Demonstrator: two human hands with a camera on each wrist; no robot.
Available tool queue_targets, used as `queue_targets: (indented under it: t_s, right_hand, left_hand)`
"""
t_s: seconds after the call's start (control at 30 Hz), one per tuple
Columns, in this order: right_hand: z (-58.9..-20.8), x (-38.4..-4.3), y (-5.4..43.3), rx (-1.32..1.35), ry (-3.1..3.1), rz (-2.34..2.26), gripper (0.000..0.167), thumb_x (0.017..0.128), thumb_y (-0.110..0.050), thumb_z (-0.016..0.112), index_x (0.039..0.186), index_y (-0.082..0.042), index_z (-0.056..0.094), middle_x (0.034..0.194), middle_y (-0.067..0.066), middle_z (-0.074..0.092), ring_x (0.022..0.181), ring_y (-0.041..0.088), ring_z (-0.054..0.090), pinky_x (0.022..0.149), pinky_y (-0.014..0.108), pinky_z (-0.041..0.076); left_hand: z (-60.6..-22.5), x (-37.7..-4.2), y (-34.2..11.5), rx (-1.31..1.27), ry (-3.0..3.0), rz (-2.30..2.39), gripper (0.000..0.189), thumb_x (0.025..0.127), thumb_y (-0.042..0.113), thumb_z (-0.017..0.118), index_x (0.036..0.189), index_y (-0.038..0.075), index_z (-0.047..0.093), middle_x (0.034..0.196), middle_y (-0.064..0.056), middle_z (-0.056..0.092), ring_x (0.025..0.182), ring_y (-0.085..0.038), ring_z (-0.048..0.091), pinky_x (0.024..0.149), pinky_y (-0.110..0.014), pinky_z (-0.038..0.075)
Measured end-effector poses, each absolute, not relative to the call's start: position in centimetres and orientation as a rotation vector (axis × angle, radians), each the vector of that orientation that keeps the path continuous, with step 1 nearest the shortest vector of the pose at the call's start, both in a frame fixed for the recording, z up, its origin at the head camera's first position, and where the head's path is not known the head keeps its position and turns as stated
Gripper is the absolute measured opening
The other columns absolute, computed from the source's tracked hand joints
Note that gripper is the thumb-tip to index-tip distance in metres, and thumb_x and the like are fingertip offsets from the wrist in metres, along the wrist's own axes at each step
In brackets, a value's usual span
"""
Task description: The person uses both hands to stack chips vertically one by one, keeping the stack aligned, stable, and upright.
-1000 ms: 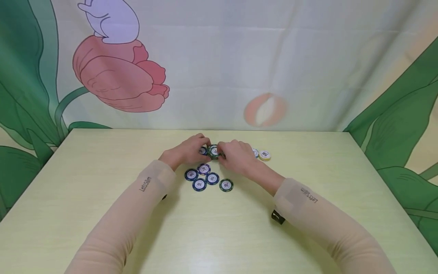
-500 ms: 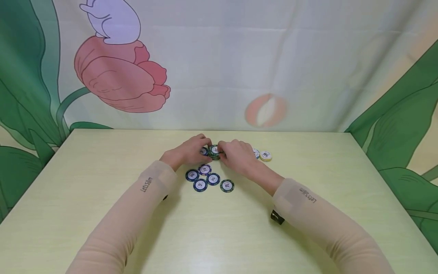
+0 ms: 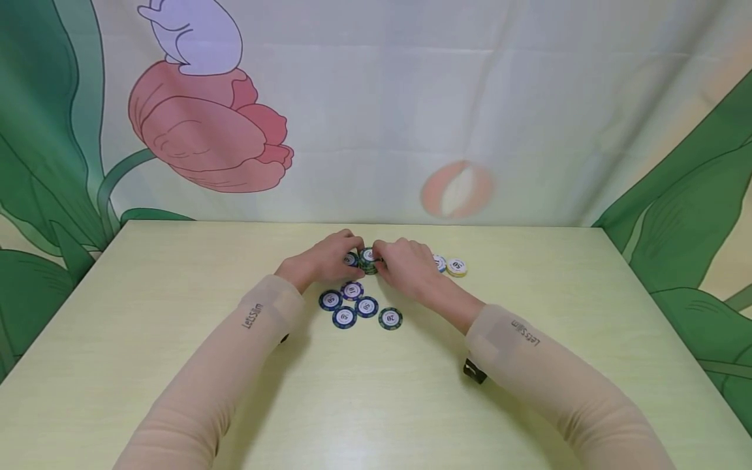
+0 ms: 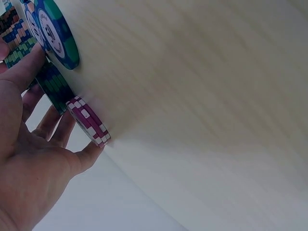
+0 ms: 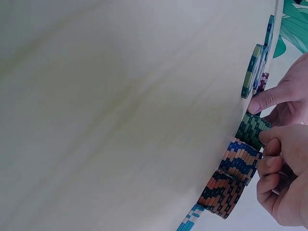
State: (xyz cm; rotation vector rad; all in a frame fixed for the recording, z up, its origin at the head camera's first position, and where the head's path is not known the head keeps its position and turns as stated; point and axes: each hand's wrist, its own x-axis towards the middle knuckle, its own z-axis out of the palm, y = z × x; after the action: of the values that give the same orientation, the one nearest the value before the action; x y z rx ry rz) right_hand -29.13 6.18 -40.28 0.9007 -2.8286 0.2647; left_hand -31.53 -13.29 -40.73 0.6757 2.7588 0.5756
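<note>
Near the table's far edge, a stack of green poker chips point(image 3: 369, 264) stands between both hands. My left hand point(image 3: 331, 256) holds its left side, thumb in front and fingers behind. From the right, my right hand point(image 3: 405, 266) pinches the stack's upper edge with thumb and curled fingers. Beside the left palm sits a dark blue-green chip stack point(image 4: 56, 89). A maroon-and-white chip stack point(image 4: 89, 121) stands past it, at the left little finger. In the right wrist view, a blue-and-orange chip stack point(image 5: 240, 161) and a black-and-orange chip stack point(image 5: 221, 195) stand under the right hand.
Right of the right hand stand a light-blue chip stack point(image 3: 439, 262) and a yellow-edged chip stack point(image 3: 456, 267). Several loose blue and purple chips point(image 3: 344, 317) and a green chip point(image 3: 390, 318) lie nearer on the table point(image 3: 376, 398). A printed curtain point(image 3: 364, 117) hangs behind.
The green stack's top chip sits slightly higher and more squarely over the ones below. Both hands have barely moved, and the loose chips stay as they were.
</note>
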Motion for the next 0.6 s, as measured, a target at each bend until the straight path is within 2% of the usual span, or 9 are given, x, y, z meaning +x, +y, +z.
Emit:
queue_targets:
  t_s: [0.4,0.6]
  right_hand:
    - [-40.27,-28.98,6.47,0.878,-2.853,0.285,0.013,0.098,-0.02,0.071,0.107,-0.01,0.07,0.084,0.003,0.071,0.064,0.018,0.06,0.054,0.035,0.05]
    - [-39.99,-28.33,7.06,0.898,-2.896,0.235,0.012,0.096,-0.024,0.073,0.097,-0.013,0.07,0.08,0.0,0.068,0.066,0.018,0.06,0.056,0.035,0.051]
  left_hand:
    - [-40.86,-31.62,-13.17,0.669,2.756,0.576,0.038,0.097,0.023,0.074,0.127,0.006,0.059,0.135,-0.015,0.051,0.119,-0.03,0.05,0.109,-0.043,0.04]
    - [-40.91,-31.69,-13.2,0.648,2.756,0.576,0.039,0.096,0.023,0.075,0.128,0.006,0.059,0.135,-0.014,0.05,0.119,-0.029,0.05,0.109,-0.043,0.041]
